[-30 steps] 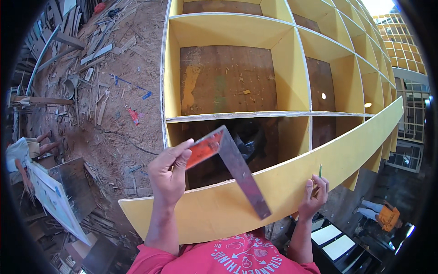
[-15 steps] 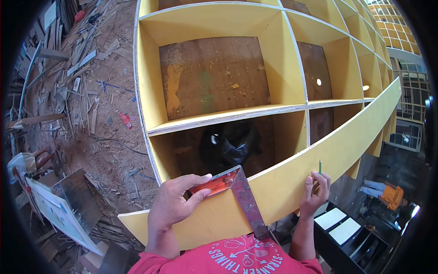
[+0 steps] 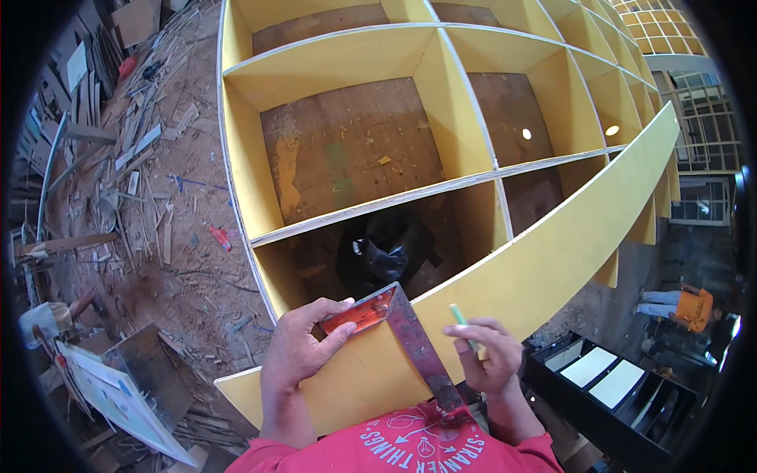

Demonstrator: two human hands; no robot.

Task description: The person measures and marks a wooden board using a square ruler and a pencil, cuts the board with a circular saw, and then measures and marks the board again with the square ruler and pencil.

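Left hand (image 3: pixel 303 351) closed over the red stock of a try square (image 3: pixel 398 335), thumb across the top, pressing it against the upper edge of the yellow board (image 3: pixel 544 264); right hand (image 3: pixel 485 359) pinched shut on a pale green pencil (image 3: pixel 461 319), tip raised, just beside the square's blade.

Judging from this: marking a line across the board's face; to do it well, keep the stock hard and flat against the board's edge so no gap shows; hold firm with the thumb while drawing; run the pencil tight along the blade, tilted slightly into it; avoid rocking the stock on the narrow edge.

Square set at the near end of the board, over the lower left open cell of the yellow shelf grid (image 3: pixel 441 102); stock lying along the board's edge, rising towards the right; dark rusty blade running down the face toward the red shirt (image 3: pixel 418 445), its long axis across the board's width, far end close to the chest.

Black bag (image 3: pixel 386 252) inside the cell behind; sawdust floor (image 3: pixel 165 236) with scrap wood to the left.
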